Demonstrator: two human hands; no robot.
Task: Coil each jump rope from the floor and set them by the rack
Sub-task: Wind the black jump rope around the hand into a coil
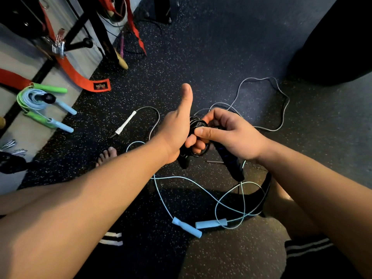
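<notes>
Left hand [176,133] and right hand [231,134] gripping coiled black rope [198,122], speckled dark rubber floor [201,57], rack [99,29] upper left

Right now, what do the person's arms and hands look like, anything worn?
Both arms are bare as far as the frame shows: no sleeves. The left hand and right hand wear no gloves, rings, watch or wristbands.

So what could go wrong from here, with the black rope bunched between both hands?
The black rope coil is held only by the left hand with curled fingers and the right hand with a pinch; easing either could let loops spring apart.
Its black handle dangles above the loose light blue rope and might snag it.
That rope sprawls on the floor underfoot, a likely trip on standing.
</notes>
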